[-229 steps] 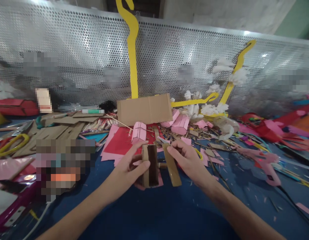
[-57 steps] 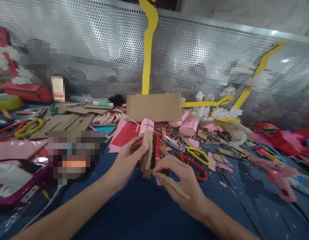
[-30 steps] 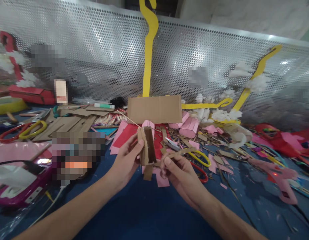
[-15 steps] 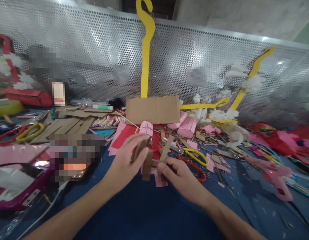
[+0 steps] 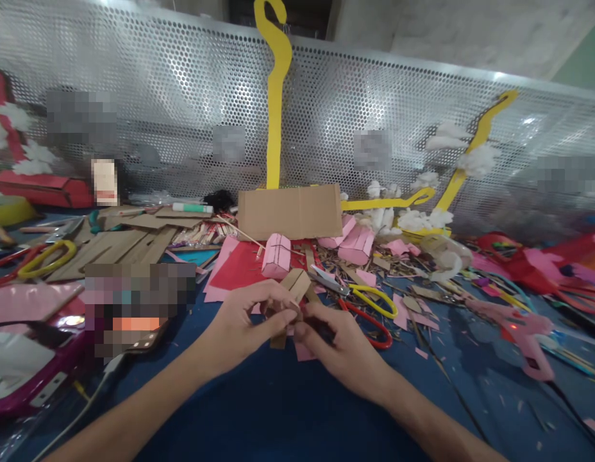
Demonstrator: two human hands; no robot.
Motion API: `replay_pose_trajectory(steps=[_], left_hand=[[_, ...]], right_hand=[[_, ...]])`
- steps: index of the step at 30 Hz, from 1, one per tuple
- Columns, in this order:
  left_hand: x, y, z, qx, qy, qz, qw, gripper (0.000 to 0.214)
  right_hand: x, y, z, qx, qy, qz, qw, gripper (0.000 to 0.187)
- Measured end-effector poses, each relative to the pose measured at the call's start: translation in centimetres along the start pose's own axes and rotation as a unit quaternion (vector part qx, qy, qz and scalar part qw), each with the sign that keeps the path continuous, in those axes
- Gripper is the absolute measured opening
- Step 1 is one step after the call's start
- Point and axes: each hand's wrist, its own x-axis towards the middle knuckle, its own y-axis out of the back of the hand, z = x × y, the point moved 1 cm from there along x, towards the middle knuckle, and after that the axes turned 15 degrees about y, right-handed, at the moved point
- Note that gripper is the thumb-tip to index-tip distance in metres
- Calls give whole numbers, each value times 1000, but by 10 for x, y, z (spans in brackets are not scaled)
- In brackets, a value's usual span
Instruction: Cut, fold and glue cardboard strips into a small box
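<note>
Left hand (image 5: 244, 326) and right hand (image 5: 338, 343) are both pinched tight on that small folded cardboard piece (image 5: 296, 284), held low over the blue table (image 5: 288, 410), and I reckon squeezing that hard could crumple it or flick it into the scraps by the scissors (image 5: 369, 301).

The cardboard piece (image 5: 297, 283) is brown, matt and a little rough. The panel (image 5: 182, 109) behind is shiny perforated metal. The scissors (image 5: 348, 292) have glossy plastic handles. The counter (image 5: 288, 410) looks matt blue.
</note>
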Motion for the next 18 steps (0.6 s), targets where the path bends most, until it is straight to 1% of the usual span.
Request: replay_pose_trajectory(steps=[2,4,5,7,9,10,12,14,16,18], left_hand=[[-1,-1,-1,7,-15,-1,1000,9],[-1,-1,-2,16,-47,11,999,6],[-2,-1,-4,26,-66,20,997,6],[-2,-2,-6,51,-97,29,994,8],[-1,-3,-7,73,-115,20,991,8],[-1,-3,-8,83,-116,13,990,8],[-1,-3,-8,104,-95,14,990,11],[0,-2,-9,129,-60,41,989,17],[2,0,-11,156,-26,66,985,23],[4,0,-15,181,-1,64,981,32]], right_hand=[[0,0,0,22,2,6,1000,33],[-1,-2,2,83,-18,-5,996,40],[-1,-3,4,125,-33,-2,992,39],[-2,-4,9,204,-60,25,977,31],[-2,-5,13,253,-77,60,963,36],[-2,-4,14,266,-80,74,958,39],[1,-2,15,271,-80,105,953,38],[5,1,16,286,-84,169,939,35],[8,9,19,319,-97,256,907,31],[9,22,26,347,-106,331,871,29]])
